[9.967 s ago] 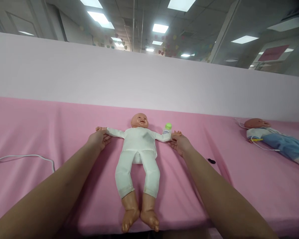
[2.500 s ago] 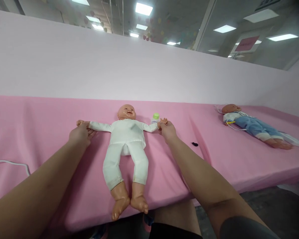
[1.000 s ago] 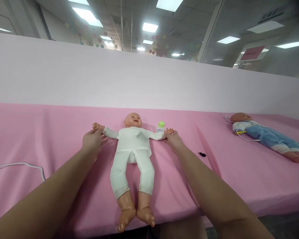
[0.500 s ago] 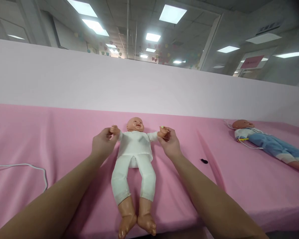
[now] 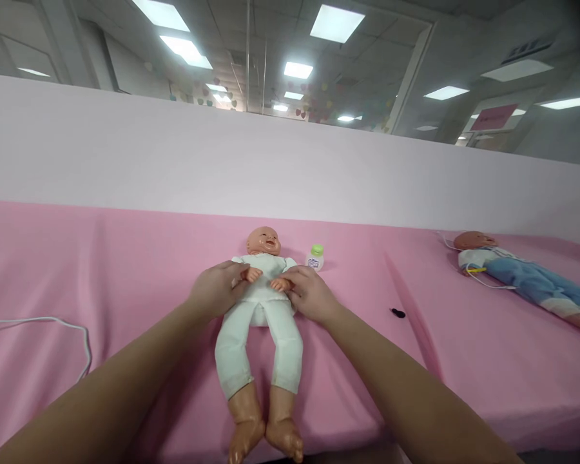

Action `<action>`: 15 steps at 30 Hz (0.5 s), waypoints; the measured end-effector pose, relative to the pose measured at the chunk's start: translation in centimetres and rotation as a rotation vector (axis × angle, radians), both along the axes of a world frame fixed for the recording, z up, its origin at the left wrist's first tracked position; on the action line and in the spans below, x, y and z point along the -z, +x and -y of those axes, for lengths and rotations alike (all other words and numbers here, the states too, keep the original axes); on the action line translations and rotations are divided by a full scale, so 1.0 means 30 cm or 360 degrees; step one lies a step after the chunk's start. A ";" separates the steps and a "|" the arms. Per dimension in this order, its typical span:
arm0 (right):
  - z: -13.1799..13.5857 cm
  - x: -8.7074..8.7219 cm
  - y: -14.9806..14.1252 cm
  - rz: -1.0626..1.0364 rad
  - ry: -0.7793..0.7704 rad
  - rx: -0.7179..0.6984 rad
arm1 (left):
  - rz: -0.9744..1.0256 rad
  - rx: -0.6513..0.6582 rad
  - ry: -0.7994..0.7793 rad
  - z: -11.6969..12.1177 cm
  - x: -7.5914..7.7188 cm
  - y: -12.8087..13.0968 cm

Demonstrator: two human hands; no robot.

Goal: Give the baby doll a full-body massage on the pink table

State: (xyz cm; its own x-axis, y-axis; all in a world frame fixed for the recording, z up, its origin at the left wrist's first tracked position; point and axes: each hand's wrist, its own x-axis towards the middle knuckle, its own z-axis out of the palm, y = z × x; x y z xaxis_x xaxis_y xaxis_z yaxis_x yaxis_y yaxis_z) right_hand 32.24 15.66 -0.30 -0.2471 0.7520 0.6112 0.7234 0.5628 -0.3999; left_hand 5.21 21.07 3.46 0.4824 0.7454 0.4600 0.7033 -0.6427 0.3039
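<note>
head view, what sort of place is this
Most likely an infant-care training room: a baby doll in white lies on a long pink-covered surface, and a second doll in blue lies further right.

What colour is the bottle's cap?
Bright green, on the bottle's cap; head view shows it.

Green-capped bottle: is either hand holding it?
No, the bottle stands on pink cloth while the left hand and right hand hold the white-clad doll.
</note>
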 end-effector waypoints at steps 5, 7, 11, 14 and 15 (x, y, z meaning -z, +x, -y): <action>-0.032 -0.005 0.100 -0.0768 -0.0123 0.0325 | 0.0963 -0.0354 -0.0387 -0.072 0.025 -0.053; -0.055 0.004 0.159 -0.1027 -0.0236 0.0572 | 0.1364 -0.0435 -0.0525 -0.111 0.037 -0.079; -0.093 0.042 0.253 -0.1657 -0.0623 0.0832 | 0.1918 -0.0680 -0.0963 -0.174 0.050 -0.114; -0.106 0.064 0.283 -0.1891 -0.0891 0.0767 | 0.2061 -0.0893 -0.1198 -0.208 0.059 -0.121; -0.108 0.068 0.287 -0.1892 -0.0932 0.0746 | 0.2086 -0.0918 -0.1227 -0.217 0.064 -0.121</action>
